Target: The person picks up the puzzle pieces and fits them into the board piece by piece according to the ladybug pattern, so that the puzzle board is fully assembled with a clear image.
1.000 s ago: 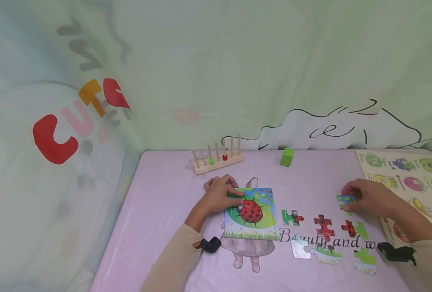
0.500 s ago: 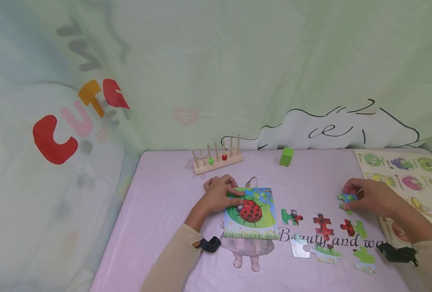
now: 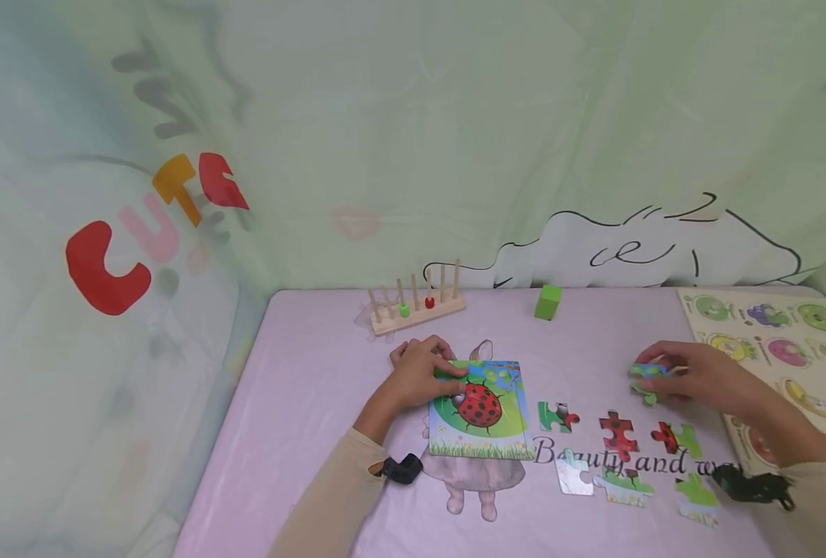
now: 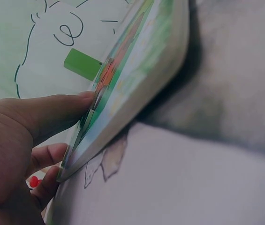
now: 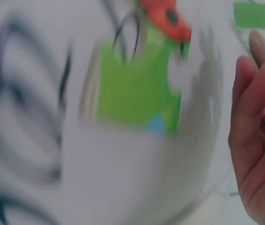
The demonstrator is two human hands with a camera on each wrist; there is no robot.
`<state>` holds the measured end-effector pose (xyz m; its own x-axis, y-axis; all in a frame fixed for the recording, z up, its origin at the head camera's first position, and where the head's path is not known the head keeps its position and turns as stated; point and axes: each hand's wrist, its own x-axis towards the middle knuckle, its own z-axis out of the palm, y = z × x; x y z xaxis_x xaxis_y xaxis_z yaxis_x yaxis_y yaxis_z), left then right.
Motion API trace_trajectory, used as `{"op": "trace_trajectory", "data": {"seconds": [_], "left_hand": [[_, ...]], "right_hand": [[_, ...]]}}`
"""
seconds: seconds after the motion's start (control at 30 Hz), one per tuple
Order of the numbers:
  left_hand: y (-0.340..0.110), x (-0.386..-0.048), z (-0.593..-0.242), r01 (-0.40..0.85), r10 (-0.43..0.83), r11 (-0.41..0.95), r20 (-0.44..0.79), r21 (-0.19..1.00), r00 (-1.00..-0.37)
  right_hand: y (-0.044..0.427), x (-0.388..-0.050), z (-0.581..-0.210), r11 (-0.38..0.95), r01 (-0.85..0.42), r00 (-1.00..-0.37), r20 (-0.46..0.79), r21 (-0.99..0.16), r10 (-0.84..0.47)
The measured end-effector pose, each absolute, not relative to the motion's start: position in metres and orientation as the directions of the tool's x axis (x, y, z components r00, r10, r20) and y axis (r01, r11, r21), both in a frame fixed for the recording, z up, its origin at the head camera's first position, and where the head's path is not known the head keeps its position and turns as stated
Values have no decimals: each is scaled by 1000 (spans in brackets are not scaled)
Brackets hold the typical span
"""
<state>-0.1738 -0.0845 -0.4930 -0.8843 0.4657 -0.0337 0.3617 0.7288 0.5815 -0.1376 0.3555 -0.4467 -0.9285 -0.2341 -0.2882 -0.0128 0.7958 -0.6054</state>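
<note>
On the left, my left hand (image 3: 416, 376) holds the left edge of a ladybug picture board (image 3: 479, 442), thumb on its printed face. In the left wrist view the thumb lies on the board (image 4: 137, 89) and other fingers are at its edge. My right hand (image 3: 699, 377) pinches a blue and green jigsaw piece (image 3: 645, 382) above the table, partly hidden by the fingers. Nearer the front lie loose pieces: a head piece (image 3: 558, 417), a red piece (image 3: 618, 430), a red and green piece (image 3: 676, 439), a pale piece (image 3: 576, 473) and grass pieces (image 3: 697, 500).
A wooden peg rack (image 3: 420, 314) with one green and one red bead stands behind the board. A green block (image 3: 548, 302) is at the back of the table. Right, partly under the right forearm, lies a fruit picture board (image 3: 789, 353). A curtain (image 3: 413, 139) hangs behind.
My right hand, still pinching the blue and green piece, has shifted slightly left toward the ladybug board. The left hand and the loose pieces stay where they were.
</note>
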Motion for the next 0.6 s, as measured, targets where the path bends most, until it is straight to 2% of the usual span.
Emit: {"op": "trace_trajectory", "data": {"seconds": [0.13,0.47,0.6], "left_hand": [[-84,-173,-492,357,463,731,-39,582,-885],[-83,-171,-488,351,462,729,-43,588,-886],[-83,-171,-488,353,462,730,-42,585,-886]], "right_hand": [[341,-140,-448,756,26,-920,-311,-655,-238],[310,-145,-443,703,-48,-917,-248,-709,-312],[297,-148,-443,689,-26,-919,-253,-725,-302]]}}
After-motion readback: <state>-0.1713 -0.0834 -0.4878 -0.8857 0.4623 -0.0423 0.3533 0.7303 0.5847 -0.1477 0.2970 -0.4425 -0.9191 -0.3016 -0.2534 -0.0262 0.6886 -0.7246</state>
